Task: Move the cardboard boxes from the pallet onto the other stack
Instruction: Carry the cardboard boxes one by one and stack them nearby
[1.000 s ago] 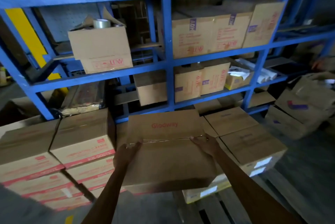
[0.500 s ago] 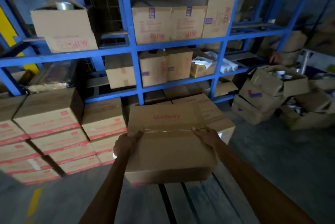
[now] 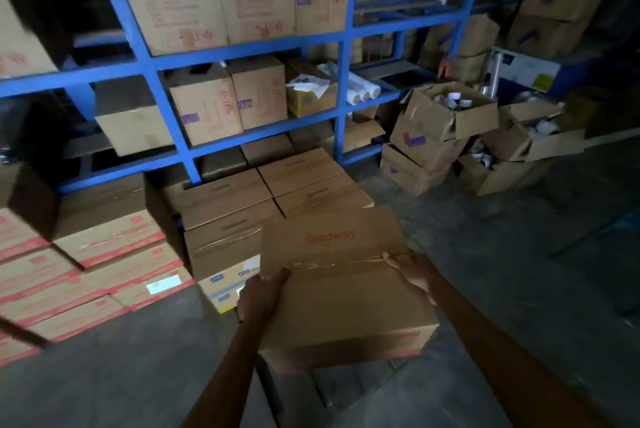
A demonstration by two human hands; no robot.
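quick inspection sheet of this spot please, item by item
surface: grey concrete floor, dim light
job's things: Glodway box held off the floor; Glodway stack beyond it, in front of the rack
clutter: open boxes piled on the floor, right
grippers: left hand and right hand grip the box's opposite sides
cables: nothing seen
surroundings: blue rack loaded with cartons; red-striped boxes stacked left
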